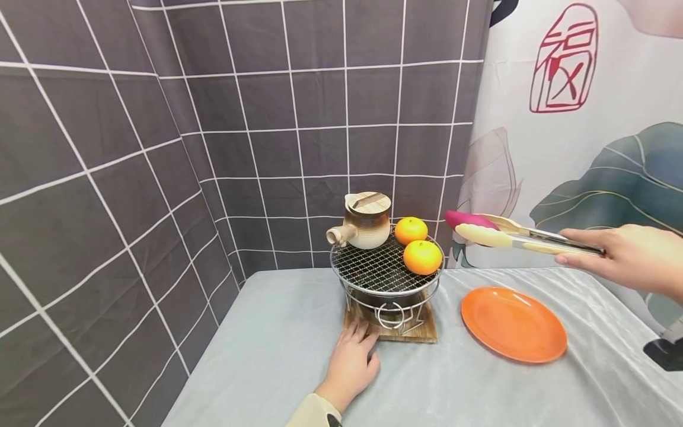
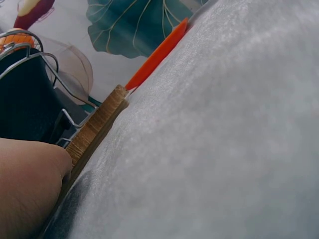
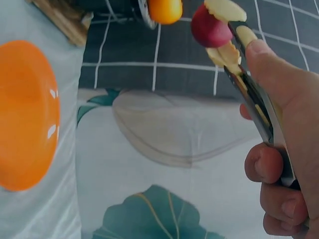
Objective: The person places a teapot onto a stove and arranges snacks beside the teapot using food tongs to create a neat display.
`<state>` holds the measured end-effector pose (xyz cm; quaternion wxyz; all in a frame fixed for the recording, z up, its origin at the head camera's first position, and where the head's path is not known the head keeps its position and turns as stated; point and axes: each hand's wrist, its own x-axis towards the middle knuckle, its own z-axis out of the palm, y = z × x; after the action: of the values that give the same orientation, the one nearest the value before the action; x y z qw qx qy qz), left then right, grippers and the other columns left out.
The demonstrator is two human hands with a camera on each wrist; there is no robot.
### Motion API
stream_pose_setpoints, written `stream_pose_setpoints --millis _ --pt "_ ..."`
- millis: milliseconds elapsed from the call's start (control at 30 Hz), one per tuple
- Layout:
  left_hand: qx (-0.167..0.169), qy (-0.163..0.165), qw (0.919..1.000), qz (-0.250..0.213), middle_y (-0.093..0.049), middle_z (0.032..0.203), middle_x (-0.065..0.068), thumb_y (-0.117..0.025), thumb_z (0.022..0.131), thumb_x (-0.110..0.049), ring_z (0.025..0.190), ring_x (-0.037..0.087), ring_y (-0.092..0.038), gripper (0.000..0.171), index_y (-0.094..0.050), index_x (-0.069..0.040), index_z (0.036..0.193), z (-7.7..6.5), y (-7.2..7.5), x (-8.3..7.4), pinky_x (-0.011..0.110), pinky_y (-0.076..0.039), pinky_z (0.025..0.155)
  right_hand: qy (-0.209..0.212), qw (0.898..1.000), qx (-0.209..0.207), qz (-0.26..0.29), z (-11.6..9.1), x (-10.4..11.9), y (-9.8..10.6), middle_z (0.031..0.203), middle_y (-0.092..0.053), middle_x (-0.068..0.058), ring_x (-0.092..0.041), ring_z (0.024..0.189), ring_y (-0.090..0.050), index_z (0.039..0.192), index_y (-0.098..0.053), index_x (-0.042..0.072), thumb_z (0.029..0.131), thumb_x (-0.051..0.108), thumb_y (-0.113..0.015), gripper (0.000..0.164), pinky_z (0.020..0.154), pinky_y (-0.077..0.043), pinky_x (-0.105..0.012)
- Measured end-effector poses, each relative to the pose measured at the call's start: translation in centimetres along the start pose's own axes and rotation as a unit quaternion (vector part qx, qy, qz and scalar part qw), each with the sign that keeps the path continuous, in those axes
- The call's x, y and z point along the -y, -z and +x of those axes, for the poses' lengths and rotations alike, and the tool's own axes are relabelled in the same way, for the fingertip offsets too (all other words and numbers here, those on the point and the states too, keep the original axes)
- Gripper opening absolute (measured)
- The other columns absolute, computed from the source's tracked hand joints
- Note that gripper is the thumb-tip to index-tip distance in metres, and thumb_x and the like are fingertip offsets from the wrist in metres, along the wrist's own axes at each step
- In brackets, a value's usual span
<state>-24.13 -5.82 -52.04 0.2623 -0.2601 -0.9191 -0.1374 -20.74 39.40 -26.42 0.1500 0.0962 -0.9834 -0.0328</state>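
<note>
My right hand (image 1: 635,255) grips metal tongs (image 1: 539,238) with cream tips, raised above the table to the right of the grill. Between the tips is a magenta, tapered sweet potato (image 3: 209,26), clear of any surface. Low at the front, my left hand (image 1: 349,365) touches the front edge of the wooden board (image 1: 421,337), fingers extended; the left wrist view hides the fingertips. On that board stands a small round grill (image 1: 373,267) with a wire mesh top. Two oranges (image 1: 423,257) and a lidded clay teapot (image 1: 369,228) with a side handle sit on the mesh.
An orange plate (image 1: 513,325) lies on the pale grey tablecloth (image 1: 256,350), right of the board. Dark tiled-pattern cloth (image 1: 320,101) hangs behind and to the left. A white curtain (image 1: 507,89) with leaf prints hangs at the right.
</note>
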Motion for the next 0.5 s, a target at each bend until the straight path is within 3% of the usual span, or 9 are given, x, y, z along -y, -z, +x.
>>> stream_pose_setpoints --millis 300,500 --pt "-0.023 -0.01 0.9997 0.003 -0.066 0.132 0.012 -0.067 0.082 -0.02 0.125 0.038 -0.06 0.042 -0.074 -0.012 0.123 -0.1 -0.3 0.1 0.051 -0.048 0.103 -0.003 1.0 -0.002 0.004 0.2 2.5 1.1 0.098 -0.073 -0.018 -0.028 0.077 -0.066 0.136 -0.063 0.007 0.089 0.062 -0.064 0.073 0.051 -0.044 -0.042" --pt "-0.031 -0.015 0.9994 -0.001 -0.067 0.13 0.013 -0.069 0.08 -0.019 0.122 0.038 -0.061 0.042 -0.074 -0.012 0.121 -0.1 -0.2 0.0 0.051 -0.048 0.102 -0.014 1.0 0.002 0.01 0.1 4.9 1.8 0.101 -0.073 -0.02 -0.03 0.081 -0.066 0.14 -0.06 0.009 0.089 0.068 -0.06 0.078 0.05 -0.045 -0.045"
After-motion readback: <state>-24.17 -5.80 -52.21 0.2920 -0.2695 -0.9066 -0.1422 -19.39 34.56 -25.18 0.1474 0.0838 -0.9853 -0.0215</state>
